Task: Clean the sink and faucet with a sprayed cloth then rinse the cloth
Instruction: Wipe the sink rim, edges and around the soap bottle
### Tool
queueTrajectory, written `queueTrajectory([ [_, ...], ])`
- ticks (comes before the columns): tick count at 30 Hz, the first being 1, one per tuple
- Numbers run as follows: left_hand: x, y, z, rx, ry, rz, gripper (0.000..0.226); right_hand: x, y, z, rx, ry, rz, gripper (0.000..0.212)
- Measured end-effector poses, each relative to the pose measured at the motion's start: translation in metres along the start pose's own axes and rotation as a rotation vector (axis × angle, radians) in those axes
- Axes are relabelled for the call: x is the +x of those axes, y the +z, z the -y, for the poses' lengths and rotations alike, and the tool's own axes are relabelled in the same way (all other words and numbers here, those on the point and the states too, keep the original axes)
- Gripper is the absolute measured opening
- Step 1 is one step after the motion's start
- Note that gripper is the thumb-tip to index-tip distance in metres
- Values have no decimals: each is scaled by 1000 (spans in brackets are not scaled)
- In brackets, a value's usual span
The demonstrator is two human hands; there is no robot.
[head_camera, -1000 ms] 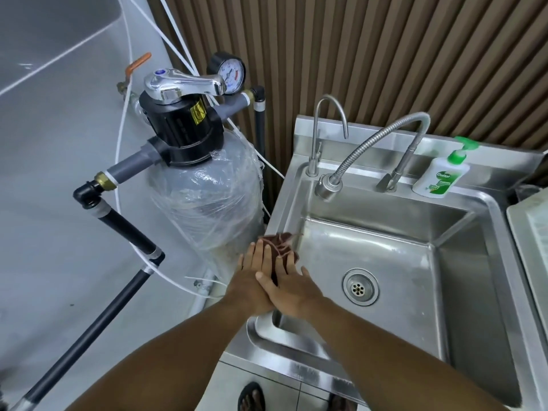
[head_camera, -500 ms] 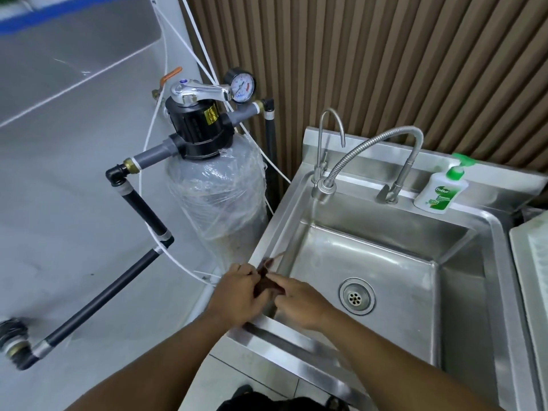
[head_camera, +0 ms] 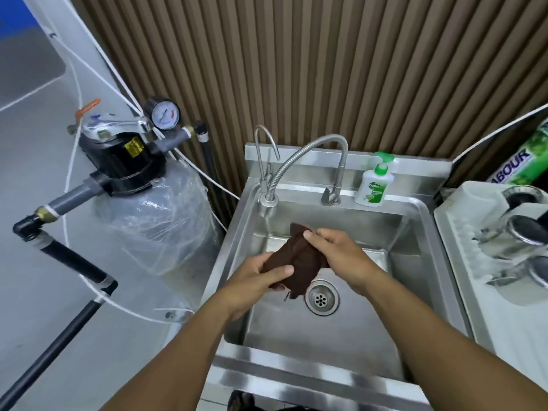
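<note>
1. While it is held bunched above the drain (head_camera: 321, 298) of the stainless-steel sink (head_camera: 311, 375), the brown cloth (head_camera: 299, 256) is gripped at both ends and, so far as can be judged, kept clear of the basin floor.
2. The cloth's lower end is enclosed by the left hand (head_camera: 252, 278), with the thumb laid across the top. The upper end is curled round by the right hand (head_camera: 341, 253), and a fold is pinched between thumb and forefinger. Nothing else is held by either hand.
3. This opposed grip is judged to be meant for wringing or rubbing the fabric. Held over the drain, the cloth can shed its runoff straight down the outlet.
4. One corner of the cloth is raised toward the nozzle of the flexible faucet (head_camera: 296, 157), which is bent down at the basin's back-left corner. A thin stream appears to fall from it, though this cannot be confirmed.
5. The rinsing stage is judged to be in hand, since the cloth is held off the steel and not pressed to it.
6. A Dettol pump bottle (head_camera: 374, 185) is stood on the back ledge, just beside the faucet's base — within reach, yet outside the basin. A slim gooseneck tap (head_camera: 264, 137) is seen behind the nozzle. A plastic-wrapped filter tank (head_camera: 154, 215) with a pressure gauge (head_camera: 162, 115) is placed left of the sink.
</note>
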State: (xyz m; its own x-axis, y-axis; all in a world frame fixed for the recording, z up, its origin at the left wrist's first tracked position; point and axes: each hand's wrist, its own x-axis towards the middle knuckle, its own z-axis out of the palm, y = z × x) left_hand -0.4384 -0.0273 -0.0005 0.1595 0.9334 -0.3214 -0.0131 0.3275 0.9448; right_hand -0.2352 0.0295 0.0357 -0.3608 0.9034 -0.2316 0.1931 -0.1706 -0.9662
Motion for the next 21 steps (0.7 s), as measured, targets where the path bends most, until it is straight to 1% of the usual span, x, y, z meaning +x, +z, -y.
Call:
queueTrajectory([
  [2, 6, 1, -7, 61, 51, -42, 44, -4, -5, 1, 21, 36, -65, 35],
  [6, 15, 4, -27, -8, 121, -99, 31, -8, -3, 3, 126, 57, -166, 33],
  [7, 18, 4, -30, -20, 135, -108, 33, -9, -2, 3, 165, 71, -193, 31],
  [10, 26, -1, -29, 1, 125, -27, 58, -14, 0, 6, 239, 90, -256, 33],
  [11, 27, -2, -29, 15, 131, 1, 57, -14, 0, 6, 261, 89, -282, 38],
  [12, 29, -2, -29, 16, 145, 3, 47, -16, 1, 5, 291, 85, -292, 45],
  [14, 31, 1, -35, -41, 157, -44, 22, -20, 0, 3, 319, 62, -285, 62],
  [15, 32, 3, -37, -85, 149, -60, 18, -22, -1, 1, 301, 53, -272, 66],
  [16, 33, 4, -40, -126, 141, -60, 19, -24, -3, 0, 280, 43, -275, 63],
  [17, 35, 6, -44, -145, 138, -50, 20, -26, -5, -1, 266, 41, -283, 53],
  [19, 38, 8, -52, -109, 154, -44, 24, -26, -9, 0, 289, 50, -294, 35],
  [20, 40, 9, -56, -61, 172, -49, 26, -25, -11, 1, 307, 52, -312, 35],
  [21, 41, 10, -61, -17, 189, -55, 27, -23, -13, 3, 326, 47, -332, 42],
])
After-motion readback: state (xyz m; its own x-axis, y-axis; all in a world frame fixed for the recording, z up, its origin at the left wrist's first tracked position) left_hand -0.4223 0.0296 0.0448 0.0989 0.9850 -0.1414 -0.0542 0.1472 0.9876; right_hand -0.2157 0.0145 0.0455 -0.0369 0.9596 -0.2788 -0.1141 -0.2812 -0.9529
